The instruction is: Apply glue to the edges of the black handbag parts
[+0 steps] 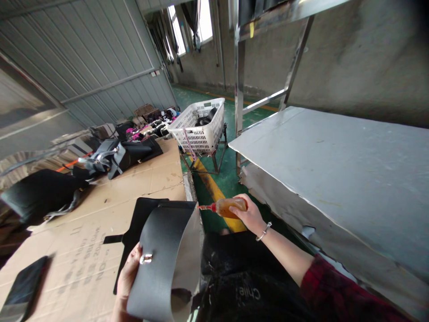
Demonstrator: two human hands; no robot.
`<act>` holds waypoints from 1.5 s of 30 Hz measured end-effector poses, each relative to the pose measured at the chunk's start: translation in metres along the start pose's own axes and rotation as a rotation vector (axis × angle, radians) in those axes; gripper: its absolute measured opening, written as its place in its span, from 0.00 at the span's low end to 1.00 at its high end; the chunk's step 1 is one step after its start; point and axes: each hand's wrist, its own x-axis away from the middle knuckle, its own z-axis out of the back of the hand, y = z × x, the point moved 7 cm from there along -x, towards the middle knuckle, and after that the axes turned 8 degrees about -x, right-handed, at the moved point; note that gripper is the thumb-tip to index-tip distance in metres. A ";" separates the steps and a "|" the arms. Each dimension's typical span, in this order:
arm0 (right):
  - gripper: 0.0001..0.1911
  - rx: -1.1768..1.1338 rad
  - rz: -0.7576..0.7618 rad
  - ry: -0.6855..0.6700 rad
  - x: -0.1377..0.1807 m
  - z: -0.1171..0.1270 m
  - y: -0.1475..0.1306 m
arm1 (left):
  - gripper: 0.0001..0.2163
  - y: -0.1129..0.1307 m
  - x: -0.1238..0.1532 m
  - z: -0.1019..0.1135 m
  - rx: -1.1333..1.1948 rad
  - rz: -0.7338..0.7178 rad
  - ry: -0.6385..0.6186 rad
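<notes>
My left hand [129, 273] grips a curved black leather bag piece [161, 255] by its left side, beside a small metal clasp [146, 258]. The piece bows open, showing a pale inner face. Under and behind it lies another flat black piece [134, 223] with a narrow strap sticking out to the left. My right hand [248, 213] is wrapped round an amber squeeze bottle [231, 207] held on its side. The bottle's red nozzle [206, 207] points left, its tip at the upper right corner of the black leather; whether it touches I cannot tell.
Cardboard [161, 174] covers the work table. Black bag parts [124, 154] lie at its far side, a dark flat object [25, 286] at the near left. Beyond stands a white plastic basket [201, 134] on a metal stand. A grey-topped table [335, 147] and metal frame [239, 80] are on the right.
</notes>
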 end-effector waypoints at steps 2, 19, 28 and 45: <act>0.23 0.001 0.002 -0.025 0.003 -0.001 0.004 | 0.16 0.000 0.001 -0.001 0.007 0.013 -0.021; 0.25 -0.200 -0.230 -0.191 0.027 0.002 0.045 | 0.20 0.000 -0.006 -0.006 0.074 -0.002 -0.091; 0.26 -0.235 -0.191 0.010 0.019 0.011 0.040 | 0.22 -0.003 -0.008 -0.006 0.078 0.021 -0.074; 0.29 -0.385 -0.416 -0.122 0.055 -0.003 0.063 | 0.27 0.013 0.012 -0.033 -0.112 -0.023 -0.071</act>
